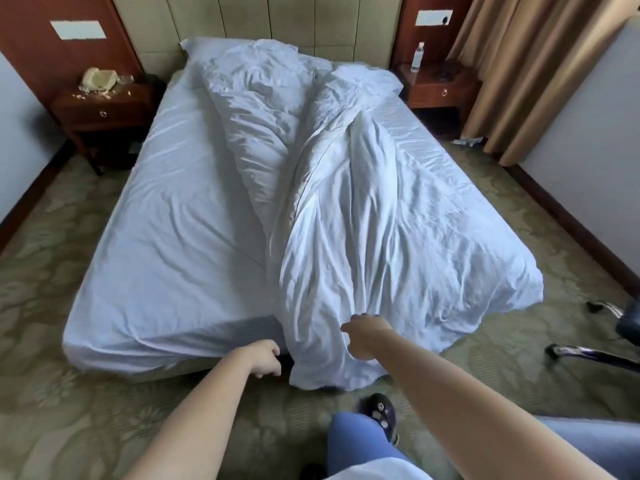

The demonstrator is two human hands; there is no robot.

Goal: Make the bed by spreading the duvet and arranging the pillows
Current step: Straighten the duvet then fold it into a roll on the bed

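The white duvet [332, 202] lies bunched in a long, twisted ridge on the bed [166, 237], its long axis running from the headboard [263, 22] down to the foot, leaning a little toward the right side of the mattress. Its far end is heaped against the headboard, and its near end spills over the foot edge and hangs down to the patterned carpet [69, 393]. The left half of the mattress shows only the wrinkled fitted sheet. The right hand [365, 336] grips the hanging end of the duvet at the foot of the bed, its fingers curled into a fold of the cloth. The left hand [265, 356] is just beside the duvet's lower left edge at the bed's corner, its fingers curled; whether they hold any cloth I cannot tell. A pillow cannot be told apart from the crumpled bedding near the headboard. A wooden nightstand [104, 109] stands on each side of the bed; the right one carries a water bottle [417, 57]. Beige curtains [519, 64] hang at the far right, and a chair base [595, 355] shows at the right edge.
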